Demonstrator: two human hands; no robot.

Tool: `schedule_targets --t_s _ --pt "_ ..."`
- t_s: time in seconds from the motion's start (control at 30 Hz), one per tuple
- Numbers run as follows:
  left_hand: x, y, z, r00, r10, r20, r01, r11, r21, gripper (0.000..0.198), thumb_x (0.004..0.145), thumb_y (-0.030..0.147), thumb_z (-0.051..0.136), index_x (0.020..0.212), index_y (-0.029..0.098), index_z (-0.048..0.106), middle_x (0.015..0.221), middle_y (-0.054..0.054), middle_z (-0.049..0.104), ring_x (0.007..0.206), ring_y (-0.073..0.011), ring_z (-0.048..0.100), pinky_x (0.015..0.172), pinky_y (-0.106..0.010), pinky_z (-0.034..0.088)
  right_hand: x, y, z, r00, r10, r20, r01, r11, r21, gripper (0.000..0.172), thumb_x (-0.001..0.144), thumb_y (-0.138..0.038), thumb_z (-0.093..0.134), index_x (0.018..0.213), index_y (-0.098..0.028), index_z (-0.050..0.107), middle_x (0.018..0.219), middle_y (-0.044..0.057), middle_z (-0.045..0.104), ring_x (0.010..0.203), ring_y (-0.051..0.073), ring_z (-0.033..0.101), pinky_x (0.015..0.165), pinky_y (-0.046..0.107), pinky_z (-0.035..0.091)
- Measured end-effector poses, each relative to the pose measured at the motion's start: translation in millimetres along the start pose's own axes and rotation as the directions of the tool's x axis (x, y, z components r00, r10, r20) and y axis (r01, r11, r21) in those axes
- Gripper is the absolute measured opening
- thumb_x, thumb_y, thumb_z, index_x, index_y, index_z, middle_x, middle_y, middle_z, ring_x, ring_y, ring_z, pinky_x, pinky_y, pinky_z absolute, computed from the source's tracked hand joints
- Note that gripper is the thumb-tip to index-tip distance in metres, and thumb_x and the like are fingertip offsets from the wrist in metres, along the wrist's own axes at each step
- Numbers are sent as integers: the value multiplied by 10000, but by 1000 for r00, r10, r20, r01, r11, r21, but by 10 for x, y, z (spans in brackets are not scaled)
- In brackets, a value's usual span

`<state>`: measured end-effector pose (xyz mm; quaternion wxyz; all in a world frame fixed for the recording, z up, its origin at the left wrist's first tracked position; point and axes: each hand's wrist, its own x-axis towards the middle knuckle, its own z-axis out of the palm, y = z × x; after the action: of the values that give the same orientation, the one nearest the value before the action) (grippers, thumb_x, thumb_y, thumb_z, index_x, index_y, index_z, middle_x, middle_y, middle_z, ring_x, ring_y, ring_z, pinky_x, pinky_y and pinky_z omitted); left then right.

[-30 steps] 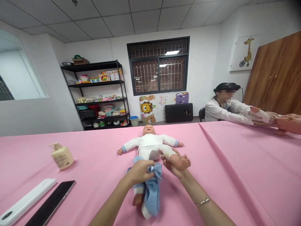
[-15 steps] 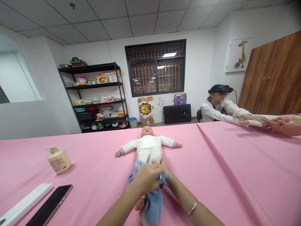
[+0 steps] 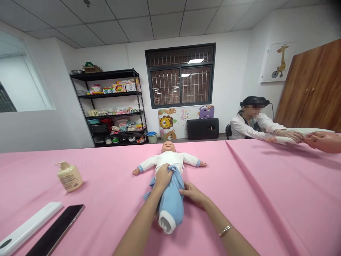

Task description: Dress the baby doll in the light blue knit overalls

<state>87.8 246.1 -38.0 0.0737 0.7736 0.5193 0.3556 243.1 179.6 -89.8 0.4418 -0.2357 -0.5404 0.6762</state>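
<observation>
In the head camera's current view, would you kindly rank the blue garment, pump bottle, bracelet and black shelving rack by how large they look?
Largest to smallest:
1. Black shelving rack
2. Blue garment, partly covered by the left hand
3. Pump bottle
4. Bracelet

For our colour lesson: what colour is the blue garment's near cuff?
The cuff is white, clearest in the head view.

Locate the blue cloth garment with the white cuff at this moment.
In the head view, the blue cloth garment sits below centre, partly covering the white-clothed baby doll, its top in the left hand, its right edge by the right hand.
</observation>
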Motion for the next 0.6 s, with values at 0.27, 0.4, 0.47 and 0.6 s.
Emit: schedule_targets --t_s 0.27,0.4,0.47,0.6 --pt "-215 -30 -160 903 297 310 -229 944 -237 269 827 292 436 1052 208 558 1080 -27 595 1000 -188 529 855 -273 383 205 289 -247 869 -184 -459 139 982 -131 500 687 -477 690 1049 -157 561 1038 72 572 980 238 523 864 345 433" --pt "-259 -36 -124 901 268 342 -241 963 -118 130 804 238 441 873 185 537 853 -29 618 815 -190 569 677 -253 381 307 326 -244 741 -288 -606 71 932 -356 350 862 -433 532 1050 -138 552 1062 75 532 976 194 511 879 354 441" --pt "-262 -33 -92 922 206 327 -198 978 -58 127 822 251 436 910 188 501 877 -41 617 829 -199 577 652 -252 373 341 304 -221 742 -307 -596 77 922 -379 301 911 -378 478 1087 -140 530 1100 80 499 978 169 503 877 348 448" --pt "-233 39 0 930 113 350 -181 969 167 174 839 275 448 995 199 455 900 -62 620 844 -238 594 633 -274 384 414 266 -189 732 -349 -586 85 899 -430 306 910 -360 487 1103 -125 518 1090 78 495 964 174 509 850 346 469"
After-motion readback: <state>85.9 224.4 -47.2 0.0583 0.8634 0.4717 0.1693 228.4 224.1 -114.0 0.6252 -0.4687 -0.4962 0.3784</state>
